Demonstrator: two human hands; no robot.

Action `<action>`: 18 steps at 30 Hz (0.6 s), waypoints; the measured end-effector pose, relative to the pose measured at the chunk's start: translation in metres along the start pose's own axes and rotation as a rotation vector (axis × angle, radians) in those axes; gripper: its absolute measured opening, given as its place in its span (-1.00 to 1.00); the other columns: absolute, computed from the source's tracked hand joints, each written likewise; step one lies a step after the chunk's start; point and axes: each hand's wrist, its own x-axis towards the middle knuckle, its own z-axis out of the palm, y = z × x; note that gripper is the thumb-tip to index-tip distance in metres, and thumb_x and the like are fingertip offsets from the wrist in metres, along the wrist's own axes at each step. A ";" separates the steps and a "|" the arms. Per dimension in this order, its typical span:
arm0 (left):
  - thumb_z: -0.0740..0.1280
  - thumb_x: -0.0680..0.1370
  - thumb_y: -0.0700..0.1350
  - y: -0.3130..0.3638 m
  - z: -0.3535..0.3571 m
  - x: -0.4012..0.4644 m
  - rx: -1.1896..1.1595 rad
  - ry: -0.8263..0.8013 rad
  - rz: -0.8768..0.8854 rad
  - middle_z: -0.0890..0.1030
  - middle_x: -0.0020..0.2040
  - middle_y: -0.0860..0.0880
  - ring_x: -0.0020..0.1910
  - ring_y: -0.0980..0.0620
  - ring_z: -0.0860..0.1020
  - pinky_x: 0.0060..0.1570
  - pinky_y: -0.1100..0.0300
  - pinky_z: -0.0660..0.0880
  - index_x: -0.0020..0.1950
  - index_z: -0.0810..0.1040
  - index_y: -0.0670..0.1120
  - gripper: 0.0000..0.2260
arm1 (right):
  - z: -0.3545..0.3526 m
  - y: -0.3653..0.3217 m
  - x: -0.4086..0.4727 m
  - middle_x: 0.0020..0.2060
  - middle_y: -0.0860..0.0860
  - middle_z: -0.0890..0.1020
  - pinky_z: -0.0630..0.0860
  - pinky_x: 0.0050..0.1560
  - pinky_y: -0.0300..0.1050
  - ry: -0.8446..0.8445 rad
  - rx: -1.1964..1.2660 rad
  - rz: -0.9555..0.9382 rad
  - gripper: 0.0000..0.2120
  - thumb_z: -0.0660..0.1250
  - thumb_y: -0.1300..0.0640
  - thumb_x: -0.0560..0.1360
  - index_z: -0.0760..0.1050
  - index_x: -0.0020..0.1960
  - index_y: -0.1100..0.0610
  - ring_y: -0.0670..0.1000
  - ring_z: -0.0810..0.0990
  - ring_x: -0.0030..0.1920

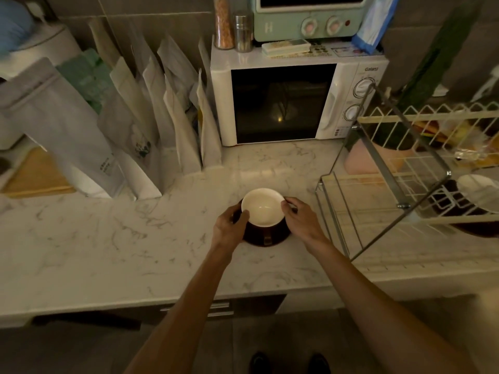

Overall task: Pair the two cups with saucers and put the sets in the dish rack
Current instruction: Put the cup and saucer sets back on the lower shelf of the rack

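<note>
A dark brown cup (pixel 263 209) with a cream inside stands on a dark brown saucer (pixel 266 240) on the marble counter, its handle facing me. My left hand (pixel 229 228) grips the left rim of the saucer and my right hand (pixel 299 218) grips its right rim. The set is just left of the wire dish rack (pixel 383 184). In the rack's lower tier at the far right sits another cup (pixel 478 191) with a white inside over a dark saucer (pixel 475 229), partly cut off by the frame edge.
A white microwave (pixel 286 103) stands behind the cup, with a mint toaster oven (pixel 307 17) on top. Paper bags (pixel 151 125) line the back left. A pink container (pixel 375 157) sits behind the rack. The counter's front edge (pixel 189 300) runs below my hands.
</note>
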 end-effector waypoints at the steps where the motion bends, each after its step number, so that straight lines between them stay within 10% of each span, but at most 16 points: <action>1: 0.32 0.54 0.01 -0.001 -0.001 -0.004 0.002 0.001 0.000 0.59 0.22 -0.13 0.16 -0.12 0.56 0.08 -0.14 0.59 0.33 0.51 0.02 -0.65 | 0.000 0.002 -0.003 0.27 0.07 0.56 0.44 0.18 -0.11 -0.002 0.005 -0.001 -0.63 0.16 -0.04 0.61 0.45 0.35 0.06 0.08 0.51 0.26; 18: 0.35 0.54 -0.01 -0.014 -0.006 -0.096 0.020 0.071 0.018 0.55 0.26 -0.15 0.16 -0.13 0.56 -0.03 -0.14 0.63 0.36 0.47 -0.01 -0.62 | -0.023 0.020 -0.072 0.25 0.04 0.59 0.49 0.27 0.06 -0.110 0.021 -0.106 -0.63 0.23 -0.03 0.58 0.49 0.33 0.07 0.03 0.53 0.25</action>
